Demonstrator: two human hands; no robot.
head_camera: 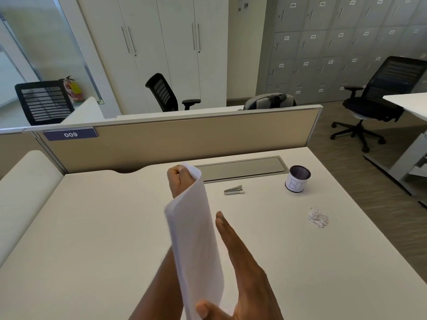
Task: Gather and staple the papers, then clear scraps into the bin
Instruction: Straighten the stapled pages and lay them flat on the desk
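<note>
A stack of white papers stands on edge above the middle of the desk. My left hand is shut on its far top edge. My right hand lies flat along the right side of the stack, its thumb hooked round the near bottom edge. A silver stapler lies on the desk behind and to the right of the papers. Crumpled paper scraps sit further right. A small dark mesh bin with a white label stands at the back right of the desk.
The white desk ends at a beige partition at the back. A grey cable tray lid is set into the desk behind the stapler. Black office chairs stand beyond the desk's right edge and behind the partition.
</note>
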